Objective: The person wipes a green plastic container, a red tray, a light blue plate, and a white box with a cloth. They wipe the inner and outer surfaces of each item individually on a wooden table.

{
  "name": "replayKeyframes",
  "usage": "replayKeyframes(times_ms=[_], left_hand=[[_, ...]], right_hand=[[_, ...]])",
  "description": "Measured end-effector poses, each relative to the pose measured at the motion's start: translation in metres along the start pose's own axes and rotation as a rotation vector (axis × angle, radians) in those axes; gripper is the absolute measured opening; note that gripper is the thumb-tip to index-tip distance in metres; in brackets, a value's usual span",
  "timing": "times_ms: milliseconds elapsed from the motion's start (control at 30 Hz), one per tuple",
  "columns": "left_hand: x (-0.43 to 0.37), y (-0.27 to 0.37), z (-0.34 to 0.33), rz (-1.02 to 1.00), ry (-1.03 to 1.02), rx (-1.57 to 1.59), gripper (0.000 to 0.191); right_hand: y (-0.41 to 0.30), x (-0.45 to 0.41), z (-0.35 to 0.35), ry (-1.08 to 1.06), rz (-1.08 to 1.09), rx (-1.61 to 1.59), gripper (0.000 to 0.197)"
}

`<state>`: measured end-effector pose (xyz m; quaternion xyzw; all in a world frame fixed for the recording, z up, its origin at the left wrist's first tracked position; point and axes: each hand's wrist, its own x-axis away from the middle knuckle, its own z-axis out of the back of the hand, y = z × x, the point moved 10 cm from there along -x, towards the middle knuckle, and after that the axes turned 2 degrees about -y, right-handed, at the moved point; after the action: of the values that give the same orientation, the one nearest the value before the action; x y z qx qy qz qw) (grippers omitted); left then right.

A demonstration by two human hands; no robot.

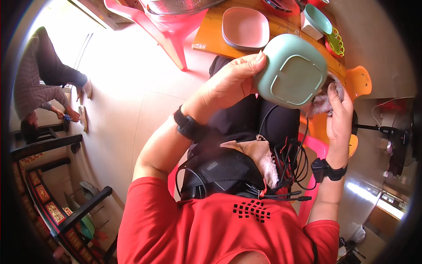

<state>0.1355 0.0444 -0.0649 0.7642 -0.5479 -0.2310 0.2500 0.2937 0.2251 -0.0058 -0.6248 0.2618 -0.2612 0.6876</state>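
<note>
A pale green square plastic bowl is held up above my lap, its underside with a raised foot ring facing me. My left hand grips its left side, with the thumb on the rounded wall. In my right hand is a crumpled, stained cloth, pressed against the bowl's right edge. Part of the cloth is hidden behind the bowl. Just beyond lies a stack of square bowls, pink on top, near the corner of a wooden table.
A black mesh pouch, a beige cloth and looped black cables rest at my lap. Left of the table stands a pink plastic stool holding a metal colander. Orange chairs are at right. Another person sits at far left.
</note>
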Motion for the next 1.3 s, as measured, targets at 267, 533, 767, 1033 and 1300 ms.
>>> replayKeyframes(times_ms=[267,533,767,1033,1300], left_hand=[[-0.001,-0.017,-0.008,0.064,0.027,0.049,0.044],[-0.004,-0.028,0.005,0.079,0.017,0.132,0.046],[-0.006,-0.029,0.009,0.072,0.059,0.269,0.043],[-0.003,-0.024,0.002,0.073,0.008,0.218,0.055],[-0.006,-0.014,0.001,0.035,0.003,0.236,0.06]], right_hand=[[-0.055,0.03,-0.072,0.028,0.74,0.913,0.042],[-0.065,0.07,-0.14,-0.275,1.009,1.046,0.048],[-0.055,0.092,-0.148,-0.486,1.134,1.151,0.037],[-0.064,0.053,-0.097,-0.095,1.023,1.207,0.04],[-0.001,-0.021,-0.019,-0.085,0.004,0.071,0.036]])
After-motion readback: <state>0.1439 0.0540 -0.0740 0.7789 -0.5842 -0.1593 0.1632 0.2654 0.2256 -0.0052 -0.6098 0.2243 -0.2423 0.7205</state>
